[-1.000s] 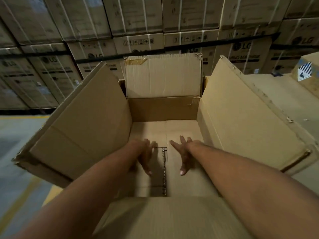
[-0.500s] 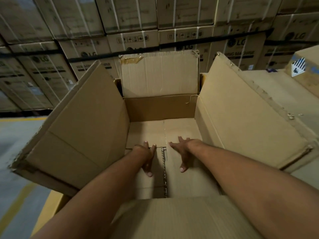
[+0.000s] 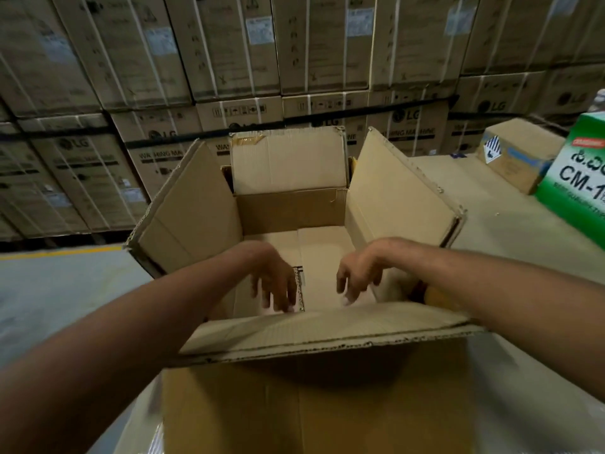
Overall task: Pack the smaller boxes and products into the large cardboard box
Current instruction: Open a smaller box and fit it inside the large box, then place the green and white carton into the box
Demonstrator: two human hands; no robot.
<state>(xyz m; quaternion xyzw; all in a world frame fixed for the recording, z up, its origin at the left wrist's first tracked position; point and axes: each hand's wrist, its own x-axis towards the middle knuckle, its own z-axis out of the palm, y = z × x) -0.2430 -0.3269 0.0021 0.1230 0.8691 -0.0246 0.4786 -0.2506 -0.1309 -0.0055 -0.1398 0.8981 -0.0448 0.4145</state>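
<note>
Grip loose, empty: left hand (image 3: 275,283), right hand (image 3: 358,276) over large cardboard box (image 3: 288,211), mouth up.

large cardboard box (image 3: 196,204): plain tan. its far inner wall is a darker brown, and its near flap (image 3: 327,326) at 6 o'clock is ribbed with fine pale lines and has a dark speckled edge. a strip of amber tape (image 3: 247,139) crosses the far flap.

at 12 o'clock, the stacked cartons (image 3: 229,44) are dull brown with black lettering, pale straps and pale blue labels (image 3: 260,29).

at 3 o'clock, the green box (image 3: 576,178) has a white panel with black letters.

at 2 o'clock, the small carton (image 3: 514,158) is brown with a blue band and a black-and-white striped diamond (image 3: 492,148).

at 9 o'clock, the floor (image 3: 49,283) is grey with a yellow line (image 3: 59,253).
</note>
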